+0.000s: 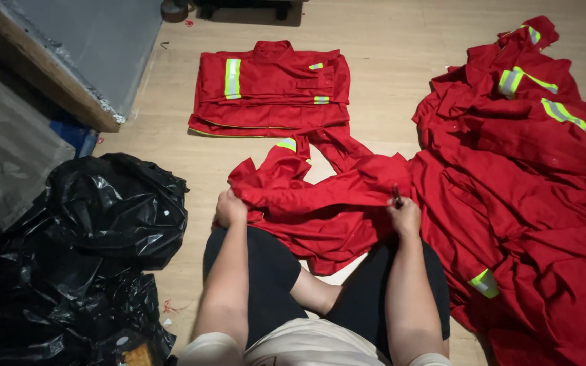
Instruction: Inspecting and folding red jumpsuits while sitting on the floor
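Your seat: on the floor (171,146), legs crossed, knees just under the work.
Left hand (230,207): closed in a fist on the near-left edge of the garment (320,203); fingers buried in the cloth.
Right hand (403,215): pinched shut on the garment's right end; a small dark object (397,196) sticks up from the fingers, too small to tell what it is.
Garment: red workwear, crumpled, lying on the floor right in front of your knees and partly across your lap.
Long axis: runs left to right between your two hands, with a stretched ridge of cloth from one grip to the other.
Direction from hands: the bulk lies ahead of and below the hands; a sleeve or leg with a reflective band trails away from you toward the folded stack (270,88).
Nearer hand: both are on it; the left hand sits at the free end, the right hand sits where the garment meets the pile (530,169).
Left of you: black plastic bags (96,230), bunched, just beside your left knee, apart from the garment.
Right of you: pile of loose red garments with reflective stripes, touching the right end of the one you hold.
Farther ahead: folded stack of the same red clothing, squared up, flat on the floor, well clear of your hands.
Far left: slanted grey panel (83,47) with a wooden edge.
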